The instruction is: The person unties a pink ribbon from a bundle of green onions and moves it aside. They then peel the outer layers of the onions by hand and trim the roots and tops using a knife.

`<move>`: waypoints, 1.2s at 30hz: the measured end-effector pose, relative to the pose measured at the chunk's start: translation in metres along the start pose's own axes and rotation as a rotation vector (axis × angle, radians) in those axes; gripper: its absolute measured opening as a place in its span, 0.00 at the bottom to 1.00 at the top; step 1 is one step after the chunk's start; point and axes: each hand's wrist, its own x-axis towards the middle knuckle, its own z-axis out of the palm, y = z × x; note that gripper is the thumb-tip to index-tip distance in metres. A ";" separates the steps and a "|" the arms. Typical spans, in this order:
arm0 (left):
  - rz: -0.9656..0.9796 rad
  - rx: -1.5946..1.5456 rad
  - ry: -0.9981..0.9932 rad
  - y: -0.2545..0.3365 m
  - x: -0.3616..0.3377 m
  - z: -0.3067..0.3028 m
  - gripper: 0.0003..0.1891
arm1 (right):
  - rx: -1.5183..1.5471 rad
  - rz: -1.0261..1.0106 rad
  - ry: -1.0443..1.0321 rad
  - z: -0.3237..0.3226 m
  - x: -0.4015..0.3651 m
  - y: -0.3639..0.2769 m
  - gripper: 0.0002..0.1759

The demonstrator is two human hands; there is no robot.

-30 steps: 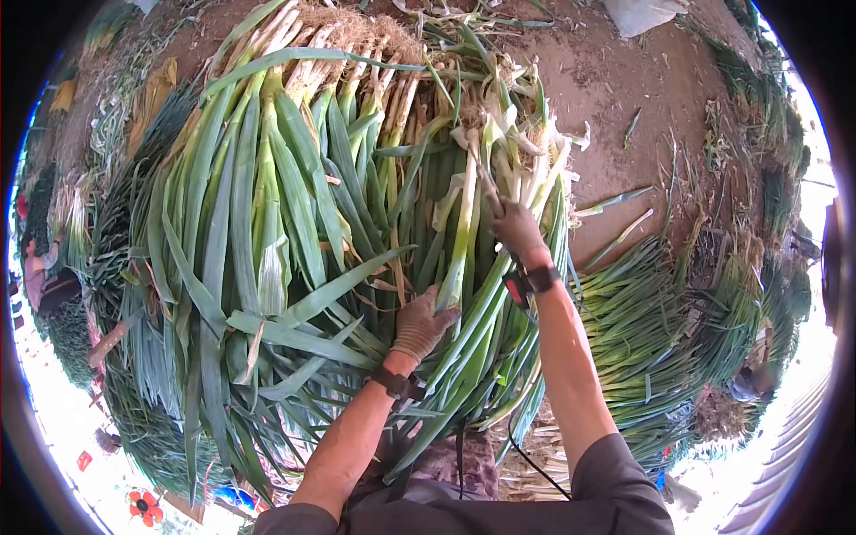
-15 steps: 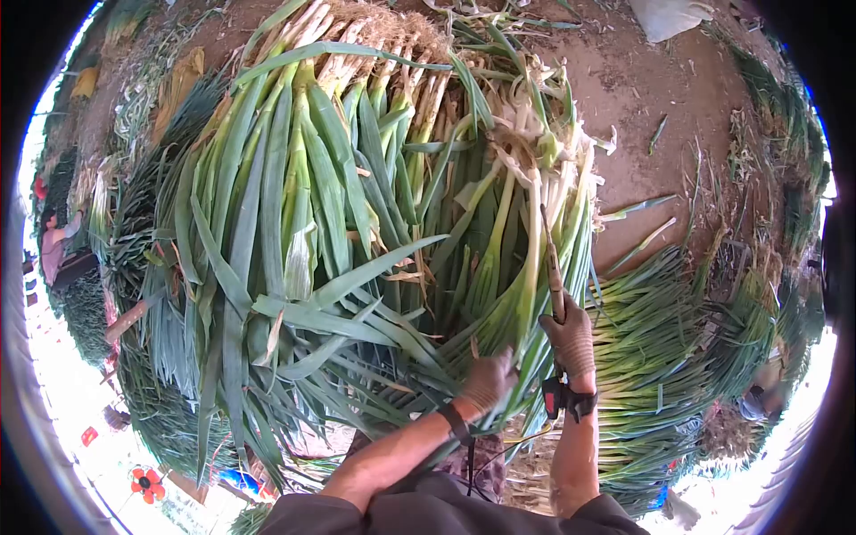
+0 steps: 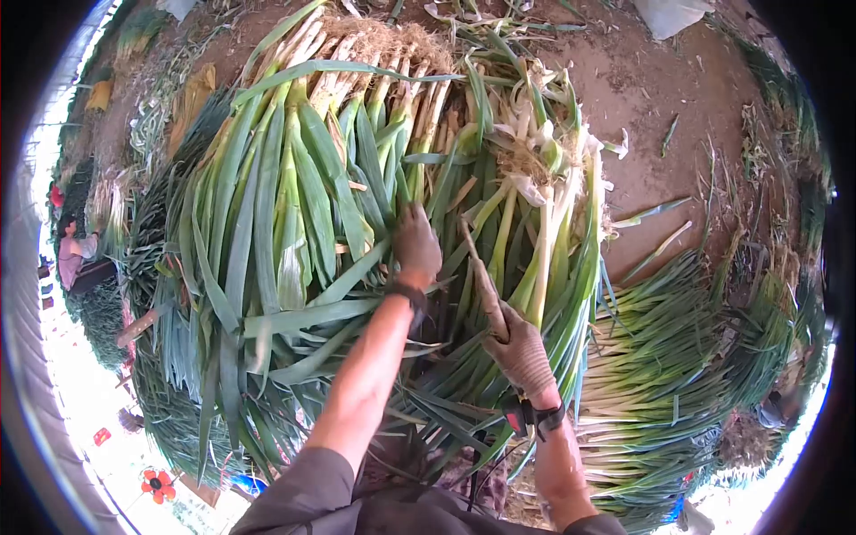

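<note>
A big heap of long green onions (image 3: 254, 205) lies before me, leaves toward me and roots at the far side. My left hand (image 3: 417, 248), in a dusty glove, reaches into the middle of the heap among the leaves. Its fingers look curled together there, and what they hold, if anything, is hidden. In my gloved right hand (image 3: 519, 352) is a knife (image 3: 484, 285) with a long worn handle, its narrow blade pointing up and left over the leaves. Pale, partly stripped green onions (image 3: 546, 232) lie just right of the knife.
More green onions (image 3: 651, 374) are laid in rows at the right. Brown soil (image 3: 660, 107) with leaf scraps stretches beyond the heap. Another person (image 3: 76, 254) is at the far left. An orange flower-shaped object (image 3: 159, 485) is at the lower left.
My left hand has moved up and left from near my body into the middle of the heap. My right hand has shifted left and slightly down with the knife, whose blade now tilts left.
</note>
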 end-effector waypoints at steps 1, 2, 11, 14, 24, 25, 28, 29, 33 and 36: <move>-0.037 0.055 -0.065 -0.007 0.020 0.004 0.34 | 0.032 -0.002 0.029 0.002 -0.002 0.007 0.34; -0.070 0.107 -0.130 -0.011 0.038 0.010 0.34 | 0.028 0.006 0.025 0.003 -0.005 0.011 0.34; -0.264 0.219 -0.303 -0.027 0.067 0.031 0.34 | 0.131 0.144 -0.032 -0.005 -0.023 0.024 0.34; -0.291 0.195 -0.365 -0.014 0.070 0.012 0.28 | 0.140 0.090 -0.024 0.000 -0.025 0.026 0.34; -0.285 -0.641 -0.559 -0.042 -0.080 0.023 0.26 | 0.191 0.141 -0.039 -0.014 -0.060 0.000 0.39; -0.293 -0.608 -0.635 -0.035 -0.100 0.011 0.27 | 0.200 0.152 -0.041 -0.014 -0.067 -0.003 0.39; -0.207 -0.670 -0.743 0.003 -0.153 -0.047 0.31 | 0.221 0.166 -0.022 -0.019 -0.085 -0.010 0.38; -0.235 -0.571 -0.795 0.007 -0.164 -0.056 0.30 | 0.231 0.172 -0.015 -0.020 -0.093 -0.012 0.38; -0.276 -0.789 -0.618 0.018 -0.180 -0.064 0.26 | 0.173 0.308 0.056 -0.034 -0.111 -0.011 0.37; -0.278 -0.988 -0.477 0.041 -0.127 -0.060 0.23 | 0.322 0.206 0.281 -0.048 -0.114 -0.024 0.36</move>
